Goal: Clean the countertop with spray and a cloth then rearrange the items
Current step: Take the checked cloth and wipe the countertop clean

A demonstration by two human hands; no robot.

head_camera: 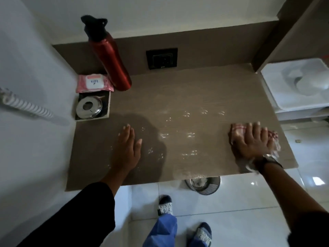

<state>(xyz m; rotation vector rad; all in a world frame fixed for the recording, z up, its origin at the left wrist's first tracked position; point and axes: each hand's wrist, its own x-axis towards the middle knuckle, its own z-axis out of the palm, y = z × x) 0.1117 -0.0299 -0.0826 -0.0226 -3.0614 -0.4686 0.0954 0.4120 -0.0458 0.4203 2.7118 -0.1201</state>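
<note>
The right hand (252,139) lies flat with fingers spread on a red-and-white checked cloth (238,130), pressing it against the tabletop (195,97) near the front right corner; the cloth bunches out from under the palm on both sides, and a dark watch (268,160) sits on that wrist. The left hand (127,148) rests open and empty, palm down, on the front left part of the brown surface, well apart from the cloth. Between the two hands the tabletop glistens with scattered wet spots and streaks (they catch the light most strongly toward the middle).

Further back on the left, a small open box (106,106) holds a round shiny metal piece (88,107) with a hole in its centre. Just behind the box lies a pink packet of wipes (81,86) with a white flap, and beside that stands a red bottle (111,63) with a black cap, close to the back wall. A dark socket plate (162,58) is set into the wall behind the counter.

To the right, past the counter's edge, is a white basin (295,84). Below the front edge, a metal bin (206,184) stands on the pale tiled floor (240,202), near the person's patterned socks (165,205).
</note>
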